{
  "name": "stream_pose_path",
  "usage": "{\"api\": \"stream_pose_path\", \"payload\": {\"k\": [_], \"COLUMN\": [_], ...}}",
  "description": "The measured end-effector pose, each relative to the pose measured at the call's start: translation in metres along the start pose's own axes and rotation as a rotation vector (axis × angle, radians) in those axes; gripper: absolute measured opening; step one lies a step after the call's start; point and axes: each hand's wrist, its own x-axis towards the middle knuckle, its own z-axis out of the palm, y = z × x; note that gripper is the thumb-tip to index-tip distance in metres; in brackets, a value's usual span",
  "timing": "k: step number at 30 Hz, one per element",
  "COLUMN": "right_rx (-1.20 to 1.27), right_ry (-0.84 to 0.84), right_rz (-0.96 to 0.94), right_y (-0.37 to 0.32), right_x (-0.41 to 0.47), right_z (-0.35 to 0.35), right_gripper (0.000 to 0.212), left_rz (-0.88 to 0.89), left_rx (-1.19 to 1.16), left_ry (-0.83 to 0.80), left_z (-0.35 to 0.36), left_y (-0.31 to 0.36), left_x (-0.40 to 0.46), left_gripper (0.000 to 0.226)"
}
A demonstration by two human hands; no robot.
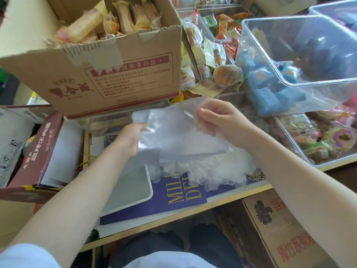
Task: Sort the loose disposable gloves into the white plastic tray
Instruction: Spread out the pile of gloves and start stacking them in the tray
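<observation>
From the head camera, the person holds a thin stack of clear gloves (pixel 173 130) up between both hands, above the near edge of the table. The left hand (pixel 129 139) grips the stack's left end from below, fingers curled under the film, while the right hand (pixel 218 120) pinches the upper right corner between thumb and fingertips. Held taut like this, the floppy sheets lie flat against each other, which I take to be squaring them up before they go down.

The white tray (pixel 133 186) sits directly beneath the left forearm, on a purple box (pixel 179 198), so the drop is short and needs only a lowering to the left. What shows of it looks bare; the arm hides the rest.

A crumpled heap of loose gloves (pixel 208 173) lies just right of the tray, below the held stack and within easy reach of the right hand, most of the sorting apparently still ahead.

Behind, a cardboard box (pixel 108 60) of wrapped snacks crowds the far side, and clear bins (pixel 301 60) of packets fill the right, which leaves this near strip as the working space.
</observation>
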Motion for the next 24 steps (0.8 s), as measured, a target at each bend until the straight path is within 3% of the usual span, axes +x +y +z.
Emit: {"api": "stream_pose_path", "payload": {"k": [3, 5, 8, 17, 24], "right_rx": [0.276, 0.221, 0.007, 0.016, 0.064], "right_ry": [-0.038, 0.002, 0.078, 0.356, 0.350], "right_rz": [0.072, 0.086, 0.099, 0.173, 0.234], "right_y": [-0.007, 0.000, 0.016, 0.031, 0.034], "right_x": [-0.003, -0.001, 0.004, 0.011, 0.010], "right_z": [0.003, 0.005, 0.006, 0.007, 0.004], "right_gripper": [0.010, 0.013, 0.015, 0.020, 0.019], "left_rz": [-0.099, -0.118, -0.143, -0.084, 0.022], "left_rx": [-0.138, -0.204, -0.247, -0.291, -0.240], "left_ry": [-0.123, -0.214, -0.340, -0.437, -0.528], "left_z": [0.001, 0.004, 0.008, 0.017, 0.022], "left_y": [0.004, 0.008, 0.012, 0.013, 0.008], "left_x": [-0.006, -0.014, -0.026, -0.040, -0.048], "left_gripper": [0.035, 0.025, 0.030, 0.025, 0.024]}}
